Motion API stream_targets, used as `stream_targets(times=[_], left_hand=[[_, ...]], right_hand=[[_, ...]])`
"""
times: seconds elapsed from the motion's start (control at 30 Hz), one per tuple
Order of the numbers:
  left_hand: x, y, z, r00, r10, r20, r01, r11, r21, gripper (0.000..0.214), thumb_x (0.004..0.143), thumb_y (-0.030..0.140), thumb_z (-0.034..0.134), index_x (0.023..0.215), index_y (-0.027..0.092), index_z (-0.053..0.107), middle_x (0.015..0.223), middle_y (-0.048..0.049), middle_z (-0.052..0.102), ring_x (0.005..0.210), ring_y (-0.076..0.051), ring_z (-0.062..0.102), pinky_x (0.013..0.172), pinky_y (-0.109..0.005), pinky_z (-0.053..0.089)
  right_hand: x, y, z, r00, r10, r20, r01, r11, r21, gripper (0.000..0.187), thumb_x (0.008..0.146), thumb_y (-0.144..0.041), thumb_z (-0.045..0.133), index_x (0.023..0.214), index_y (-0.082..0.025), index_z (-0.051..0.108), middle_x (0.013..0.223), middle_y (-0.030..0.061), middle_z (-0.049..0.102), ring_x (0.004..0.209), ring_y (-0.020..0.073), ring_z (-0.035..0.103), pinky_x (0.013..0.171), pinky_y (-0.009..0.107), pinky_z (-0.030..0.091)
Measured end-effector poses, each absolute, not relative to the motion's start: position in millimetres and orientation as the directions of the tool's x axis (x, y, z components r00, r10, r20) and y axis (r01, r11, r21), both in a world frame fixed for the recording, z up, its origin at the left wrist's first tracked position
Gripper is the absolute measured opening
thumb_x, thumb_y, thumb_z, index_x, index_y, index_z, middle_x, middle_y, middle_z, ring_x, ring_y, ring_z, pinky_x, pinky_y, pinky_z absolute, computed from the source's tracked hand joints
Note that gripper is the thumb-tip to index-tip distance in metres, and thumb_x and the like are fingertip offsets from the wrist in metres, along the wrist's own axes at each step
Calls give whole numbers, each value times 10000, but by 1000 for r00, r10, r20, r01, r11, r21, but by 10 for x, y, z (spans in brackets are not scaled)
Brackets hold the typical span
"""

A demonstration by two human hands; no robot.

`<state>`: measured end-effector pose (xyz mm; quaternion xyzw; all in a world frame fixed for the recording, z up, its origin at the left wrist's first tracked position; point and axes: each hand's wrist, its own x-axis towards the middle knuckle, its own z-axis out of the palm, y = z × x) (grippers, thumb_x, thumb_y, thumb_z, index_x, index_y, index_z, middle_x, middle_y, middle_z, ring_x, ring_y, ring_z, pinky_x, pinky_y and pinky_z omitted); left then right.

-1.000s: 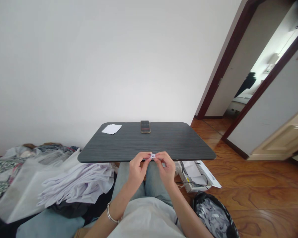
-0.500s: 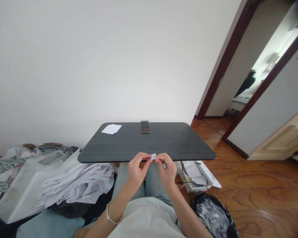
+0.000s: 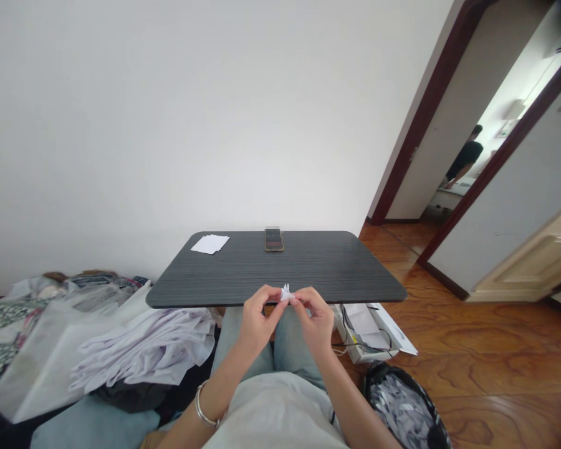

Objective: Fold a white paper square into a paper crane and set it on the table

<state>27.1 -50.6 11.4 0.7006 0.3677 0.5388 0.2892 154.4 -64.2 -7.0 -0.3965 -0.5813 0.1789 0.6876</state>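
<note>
Between my two hands, at the near edge of the dark table (image 3: pixel 243 268), is a small white folded paper piece (image 3: pixel 286 293) with pointed tips sticking up. My left hand (image 3: pixel 258 317) pinches its left side between thumb and index finger. From the other side, my right hand (image 3: pixel 315 317) pinches its right side the same way. The paper's lower part is partly hidden by my fingertips. A few flat white paper sheets (image 3: pixel 209 244) lie at the table's far left.
A phone (image 3: pixel 274 239) sits at the table's back edge. To the left are piled clothes (image 3: pixel 149 346). On the floor at right stand a white box with cables (image 3: pixel 367 333) and a black bag of paper scraps (image 3: pixel 402 405). Another person (image 3: pixel 467 156) is beyond the doorway.
The folded paper has turned slightly, and its pointed tips now stand more upright. Both hands keep their pinch with small finger shifts. The person beyond the doorway shows more now.
</note>
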Motion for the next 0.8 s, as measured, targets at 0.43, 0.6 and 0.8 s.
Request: stream_targets(times=[0.43,0.6,0.8], left_hand=[[275,-491,114,60,923,381,-1,-382,924,116,703,258,678,720,148,647,765,-49,717,727,-170,664,715,-269,522],[247,-495,145,93,902,422,69,-429,901,131,724,255,663,806,155,682,805,-48,720,738,-165,656,722,-265,515],[235,-485,173,183,893,410,111,-433,894,164,757,260,623,854,137,674,802,-59,706,744,-171,645,724,-275,510]], right_hand=[[1556,-651,1,175,744,645,160,625,-764,92,795,-205,599,752,-218,679,748,29,621,718,163,584,592,260,471],[1554,-652,2,162,737,656,197,628,-753,98,800,-185,594,757,-222,675,730,19,595,694,153,562,580,250,460],[1591,-624,1,140,730,669,259,625,-737,92,806,-211,587,750,-216,659,695,5,541,615,135,508,537,242,421]])
